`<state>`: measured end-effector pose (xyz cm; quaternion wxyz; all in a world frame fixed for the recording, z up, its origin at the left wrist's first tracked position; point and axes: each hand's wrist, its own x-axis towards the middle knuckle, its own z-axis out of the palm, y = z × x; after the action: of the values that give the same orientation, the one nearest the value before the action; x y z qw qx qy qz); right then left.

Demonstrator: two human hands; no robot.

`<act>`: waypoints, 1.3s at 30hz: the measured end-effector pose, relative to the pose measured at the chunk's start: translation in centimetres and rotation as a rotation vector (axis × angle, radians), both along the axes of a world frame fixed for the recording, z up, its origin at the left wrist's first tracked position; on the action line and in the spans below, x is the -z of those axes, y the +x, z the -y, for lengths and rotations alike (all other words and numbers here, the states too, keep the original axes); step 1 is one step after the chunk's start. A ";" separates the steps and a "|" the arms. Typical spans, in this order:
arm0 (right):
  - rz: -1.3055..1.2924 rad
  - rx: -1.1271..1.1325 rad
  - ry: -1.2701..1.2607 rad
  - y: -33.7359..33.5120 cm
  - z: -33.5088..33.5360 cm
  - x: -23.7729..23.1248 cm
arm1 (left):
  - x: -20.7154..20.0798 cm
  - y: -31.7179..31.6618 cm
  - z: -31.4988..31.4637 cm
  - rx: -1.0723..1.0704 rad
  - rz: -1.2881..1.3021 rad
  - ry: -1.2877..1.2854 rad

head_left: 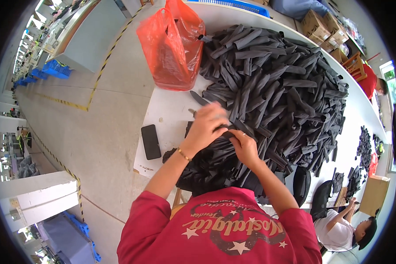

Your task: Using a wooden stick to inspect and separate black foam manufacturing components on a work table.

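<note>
My right hand (246, 148) pinches a small dark fabric piece (227, 132) between thumb and fingers. At the other end of that piece, my left hand (208, 126) has its thumb pressed on it; its upper fingers are smeared by motion. Just beyond both hands rises a big heap of dark grey fabric tubes (268, 83). More black fabric pieces (211, 165) are bunched below my hands, against my body. A dark, narrow flat strip (199, 98) lies on the table beyond my left hand.
A red plastic bag (174, 53) stands at the table's far left corner. A black phone (151, 141) lies near the left edge of the white table (160, 108). Cardboard boxes (317, 26) are at the far right. A person in white (336, 231) sits at the right.
</note>
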<state>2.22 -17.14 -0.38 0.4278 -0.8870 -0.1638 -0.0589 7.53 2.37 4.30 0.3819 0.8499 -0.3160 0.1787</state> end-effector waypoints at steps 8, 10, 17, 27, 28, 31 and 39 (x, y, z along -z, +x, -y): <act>-0.377 0.141 0.279 -5.0 -3.9 -0.2 | 6.6 -6.0 2.3 -0.052 -1.147 -1.739; -0.297 0.185 0.246 -6.1 -4.6 -0.2 | 6.3 -6.3 3.6 -0.218 -1.015 -1.813; -0.206 0.264 0.166 -9.2 -4.6 0.6 | 4.5 -7.0 4.5 -0.297 -1.075 -1.831; -0.457 0.101 0.112 -14.5 1.5 -1.1 | 4.0 -5.1 2.3 -0.503 -1.089 -1.637; -0.481 0.056 0.071 -15.4 2.8 -1.6 | 3.9 -5.0 2.2 -0.536 -1.096 -1.645; -0.506 0.001 -0.008 -17.9 6.1 -4.1 | 5.2 -4.6 1.5 -0.516 -1.052 -1.763; -0.219 0.264 0.164 -10.5 0.9 -5.2 | 4.2 -4.2 5.6 -0.504 -1.106 -1.953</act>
<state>-8.24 -18.08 4.83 0.5023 -0.8641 0.0068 -0.0307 3.38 -3.28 0.11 0.9175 0.1930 0.3471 0.0212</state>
